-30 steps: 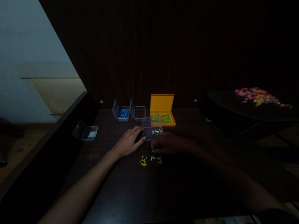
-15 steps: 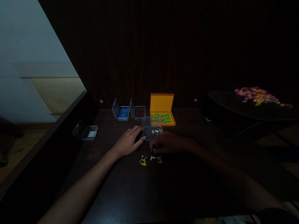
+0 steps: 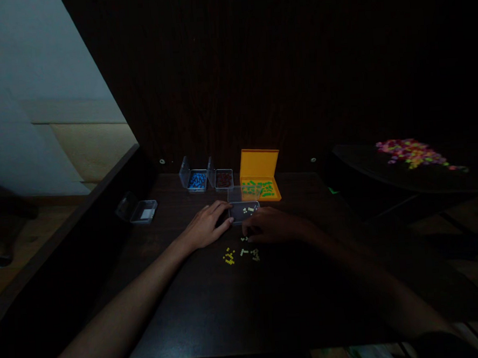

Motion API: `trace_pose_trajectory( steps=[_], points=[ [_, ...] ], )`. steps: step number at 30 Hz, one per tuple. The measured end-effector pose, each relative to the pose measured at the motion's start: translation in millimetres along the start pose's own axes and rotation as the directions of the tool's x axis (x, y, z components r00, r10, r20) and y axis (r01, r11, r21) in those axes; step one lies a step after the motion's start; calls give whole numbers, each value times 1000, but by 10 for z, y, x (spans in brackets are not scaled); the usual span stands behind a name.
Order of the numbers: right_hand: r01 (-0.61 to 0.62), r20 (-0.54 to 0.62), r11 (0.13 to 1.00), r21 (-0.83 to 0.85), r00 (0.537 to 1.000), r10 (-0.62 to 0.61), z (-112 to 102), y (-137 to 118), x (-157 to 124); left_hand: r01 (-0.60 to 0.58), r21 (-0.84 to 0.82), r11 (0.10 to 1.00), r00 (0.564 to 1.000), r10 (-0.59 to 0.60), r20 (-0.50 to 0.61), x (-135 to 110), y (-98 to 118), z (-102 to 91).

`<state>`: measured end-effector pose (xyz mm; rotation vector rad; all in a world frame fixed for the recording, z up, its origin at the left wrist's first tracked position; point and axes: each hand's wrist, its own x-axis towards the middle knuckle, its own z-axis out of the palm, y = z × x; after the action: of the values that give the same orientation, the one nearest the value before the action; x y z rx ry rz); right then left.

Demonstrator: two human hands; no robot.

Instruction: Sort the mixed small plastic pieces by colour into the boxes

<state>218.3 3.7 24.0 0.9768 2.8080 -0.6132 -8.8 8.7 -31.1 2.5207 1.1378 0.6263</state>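
Note:
My left hand (image 3: 206, 226) lies flat on the dark table (image 3: 214, 310), fingers stretched out and touching the left side of a small clear box (image 3: 243, 210) that holds a few pale pieces. My right hand (image 3: 271, 226) rests just in front of that box with its fingers curled down; a small pale piece (image 3: 245, 238) shows at the fingertips, but the gloom hides whether it is gripped. Several tiny yellow and pale pieces (image 3: 239, 254) lie loose on the table just nearer me.
Behind the clear box stand an open orange case with green pieces (image 3: 259, 180), a clear box of blue pieces (image 3: 195, 180) and one of dark red pieces (image 3: 223, 179). Another clear box (image 3: 143, 212) sits at the left edge. A heap of coloured pieces (image 3: 411, 153) lies on a side surface right.
My right hand has shifted slightly and a small pale piece now shows at its fingertips. The left hand has stayed still.

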Motion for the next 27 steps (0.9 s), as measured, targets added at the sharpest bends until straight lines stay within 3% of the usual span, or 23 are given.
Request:
trace_pose_trajectory(
  steps=[8,27],
  points=[
    [-106,1,993,-42,994,106,-22,-82,10,-3,1,1000,1000,3,-8,3,5,-9],
    [22,-32,998,50,999,-20,116,-39,75,-7,-3,1000,1000,7,-10,-4,8,-11]
  ],
)
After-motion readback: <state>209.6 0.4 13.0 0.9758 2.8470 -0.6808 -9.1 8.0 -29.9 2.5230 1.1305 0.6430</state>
